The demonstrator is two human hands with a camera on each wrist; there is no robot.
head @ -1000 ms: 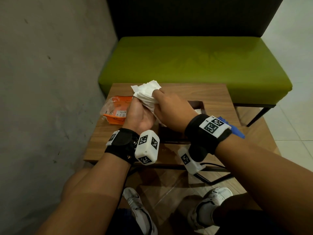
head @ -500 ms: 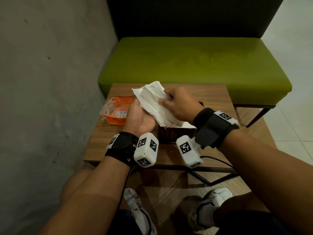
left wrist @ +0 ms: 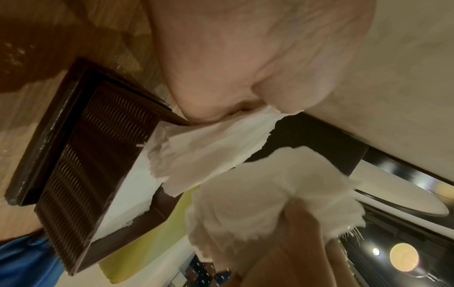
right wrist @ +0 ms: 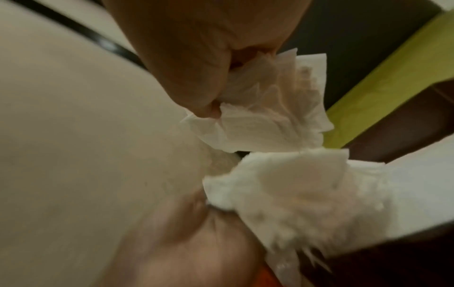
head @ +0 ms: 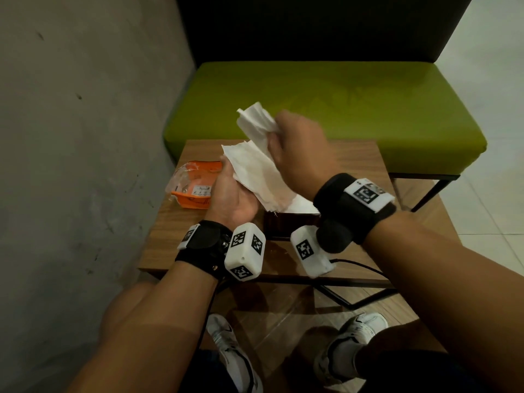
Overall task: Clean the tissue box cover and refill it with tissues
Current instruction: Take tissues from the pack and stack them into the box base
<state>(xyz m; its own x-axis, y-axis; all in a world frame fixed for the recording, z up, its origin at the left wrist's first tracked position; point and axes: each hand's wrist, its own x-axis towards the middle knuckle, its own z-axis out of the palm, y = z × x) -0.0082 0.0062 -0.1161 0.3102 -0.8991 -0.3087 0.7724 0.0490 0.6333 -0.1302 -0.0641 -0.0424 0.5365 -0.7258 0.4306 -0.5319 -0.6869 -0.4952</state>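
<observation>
**White tissues above the dark cover**

Head view: white tissues [head: 255, 171] lie across the left hand [head: 232, 197], running from 11 to 5 o'clock; the right hand [head: 297, 148] grips a bunched wad at their 12 o'clock end. The tissue box cover [head: 289, 222] sits on the desk [head: 368, 171] directly beneath, nearer the right wrist.

Left wrist view: ribbed dark cover, white sheets already inside.

Right wrist view: both grips close up, the cover barely visible.

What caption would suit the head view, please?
Right hand pulls a tissue wad off the stack in the left hand.
</observation>
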